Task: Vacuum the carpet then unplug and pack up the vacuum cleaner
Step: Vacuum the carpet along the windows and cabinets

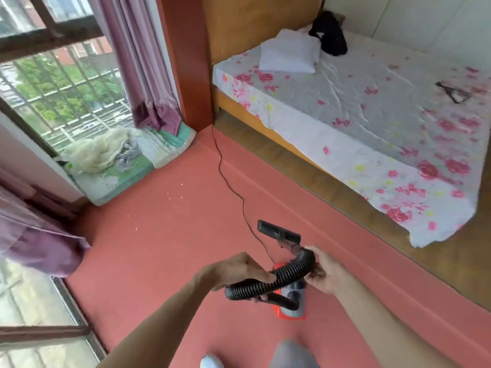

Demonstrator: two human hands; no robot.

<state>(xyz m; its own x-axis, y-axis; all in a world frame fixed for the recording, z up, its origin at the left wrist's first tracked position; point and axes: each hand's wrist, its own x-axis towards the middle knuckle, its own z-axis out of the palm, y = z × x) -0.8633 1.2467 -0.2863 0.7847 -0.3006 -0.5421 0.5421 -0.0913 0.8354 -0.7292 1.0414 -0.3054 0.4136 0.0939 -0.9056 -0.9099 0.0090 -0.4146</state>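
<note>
Black hose [291,270] inside both grips [240,272] [325,273]

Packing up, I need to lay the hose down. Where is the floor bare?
Bare carpet lies left of the cord, up to the window mat, with a few crumbs. A strip runs between the vacuum body and the wooden bed step. Crowded: the mat, heaped with cloth, and the cord's line.
</note>
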